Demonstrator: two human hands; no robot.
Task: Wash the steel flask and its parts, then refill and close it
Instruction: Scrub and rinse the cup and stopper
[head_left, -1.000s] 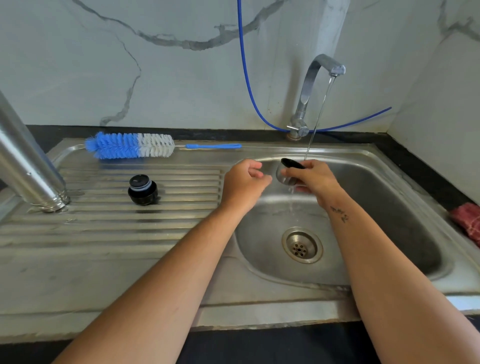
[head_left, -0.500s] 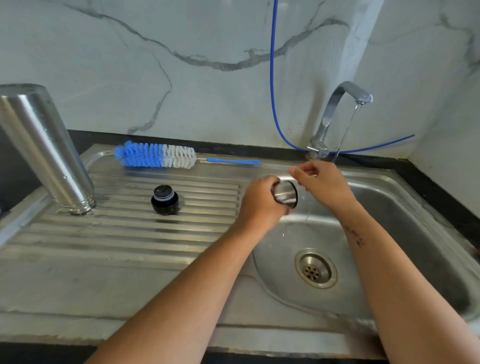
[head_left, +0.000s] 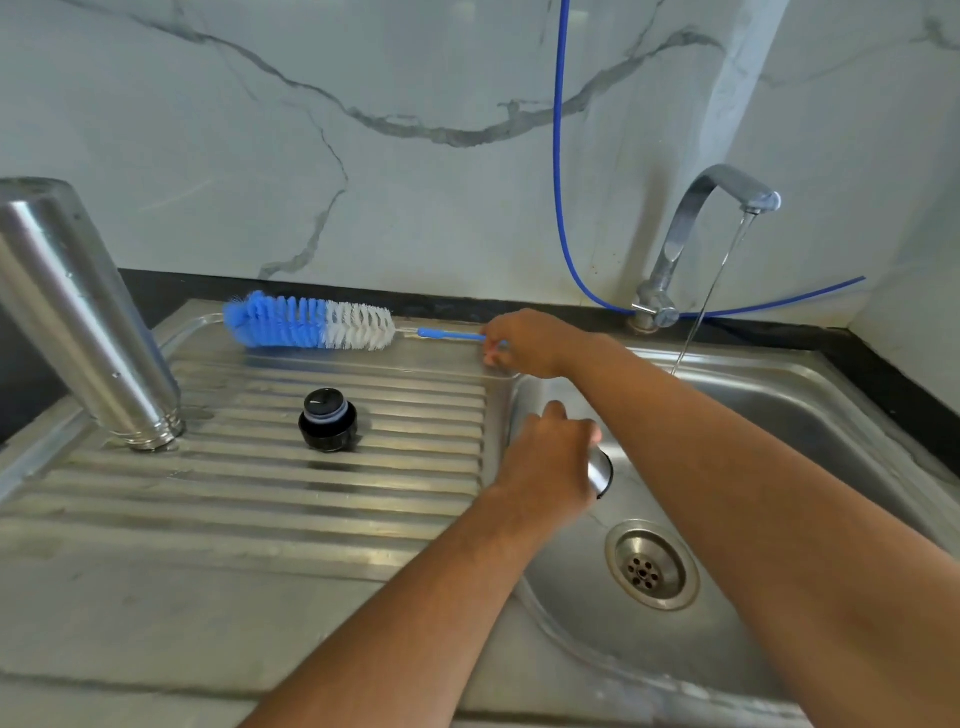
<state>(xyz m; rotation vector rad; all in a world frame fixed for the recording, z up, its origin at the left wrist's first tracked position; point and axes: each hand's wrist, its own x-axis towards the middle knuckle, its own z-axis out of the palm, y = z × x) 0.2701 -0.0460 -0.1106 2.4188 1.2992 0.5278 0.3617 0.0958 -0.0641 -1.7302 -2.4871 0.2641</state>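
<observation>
Marble wall (head_left: 415, 104) behind steel sink (head_left: 831, 415), one tap (head_left: 696, 228) running. One flask body (head_left: 88, 322) stands inverted on drainboard (head_left: 260, 493); one black stopper (head_left: 328, 420) near it. My left hand (head_left: 545, 467) grips one steel cup (head_left: 600, 472) over basin, fingers curled round it. My right hand (head_left: 530, 343) pinches handle of one bottle brush (head_left: 311, 327) lying along drainboard's back edge.

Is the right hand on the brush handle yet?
Touching. The head view shows the right hand with fingers closed over the end of the bottle brush handle.
</observation>
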